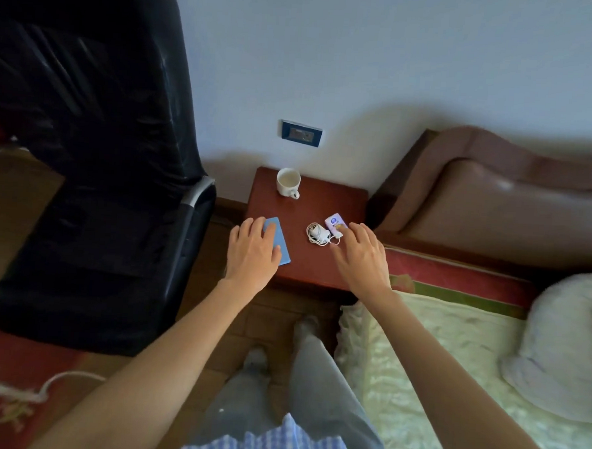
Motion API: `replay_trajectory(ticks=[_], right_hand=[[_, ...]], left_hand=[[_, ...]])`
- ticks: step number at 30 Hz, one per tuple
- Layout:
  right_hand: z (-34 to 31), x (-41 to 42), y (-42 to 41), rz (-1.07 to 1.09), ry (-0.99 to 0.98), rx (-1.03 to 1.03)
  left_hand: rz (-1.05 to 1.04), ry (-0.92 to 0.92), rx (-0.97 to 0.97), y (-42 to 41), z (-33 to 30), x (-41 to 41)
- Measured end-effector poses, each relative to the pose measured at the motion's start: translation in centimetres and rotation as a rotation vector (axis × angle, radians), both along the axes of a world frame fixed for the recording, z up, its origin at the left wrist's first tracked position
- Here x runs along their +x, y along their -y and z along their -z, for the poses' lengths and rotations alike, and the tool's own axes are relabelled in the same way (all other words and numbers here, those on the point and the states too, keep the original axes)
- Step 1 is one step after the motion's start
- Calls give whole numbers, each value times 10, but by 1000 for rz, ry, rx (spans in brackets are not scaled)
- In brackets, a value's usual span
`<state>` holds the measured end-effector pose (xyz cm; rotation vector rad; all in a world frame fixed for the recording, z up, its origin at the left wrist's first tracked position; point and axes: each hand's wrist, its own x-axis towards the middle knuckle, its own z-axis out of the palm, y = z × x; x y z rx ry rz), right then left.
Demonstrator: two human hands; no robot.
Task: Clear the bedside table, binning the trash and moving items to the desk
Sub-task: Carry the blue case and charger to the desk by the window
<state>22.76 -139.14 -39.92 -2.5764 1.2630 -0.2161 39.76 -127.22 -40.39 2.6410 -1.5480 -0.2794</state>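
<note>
On the smooth red-brown worktop (326,205), the left hand (252,253) lies open and flat on a thin blue rectangle (280,242), maybe a phone, at the left edge. The right hand (361,255), fingers spread, touches a small glossy packet (334,222) beside a coiled white cable (318,233). A round white ceramic cup (288,182) stands at the far edge.

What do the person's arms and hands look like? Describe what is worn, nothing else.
Both forearms are bare right up to the bottom edge of the picture; no sleeve shows on either. The left hand and right hand wear no gloves, and no ring, watch or bracelet can be seen. A blue-and-white checked shirt hem hangs between the arms.
</note>
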Motion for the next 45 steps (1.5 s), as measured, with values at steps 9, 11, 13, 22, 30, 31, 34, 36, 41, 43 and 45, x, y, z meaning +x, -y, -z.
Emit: replay_trajectory(ticks=[9, 11, 13, 22, 30, 31, 34, 36, 41, 43, 45], right_hand=[[63, 45, 105, -170, -47, 154], [82, 54, 120, -192, -56, 163], [100, 62, 131, -197, -62, 177], [201, 71, 149, -185, -64, 315], [277, 58, 150, -120, 30, 304], [284, 56, 151, -117, 48, 296], [300, 50, 151, -103, 104, 278], [306, 47, 150, -86, 130, 268], [308, 45, 147, -60, 142, 251], [310, 46, 146, -62, 143, 254], [314, 48, 146, -68, 144, 259]], left_hand=[[-269, -104, 99, 88, 61, 27], [-309, -118, 113, 100, 77, 30], [-335, -129, 126, 109, 94, 34], [-487, -245, 155, 122, 215, 29], [-646, -285, 75, 119, 313, 15], [-644, -285, 56, 119, 319, 12], [-655, -280, -7, 123, 330, 4], [-725, -279, -20, 128, 333, 1], [-916, -288, -73, 145, 332, 2], [-915, -297, -101, 147, 331, 5], [-841, -288, -136, 145, 330, 8]])
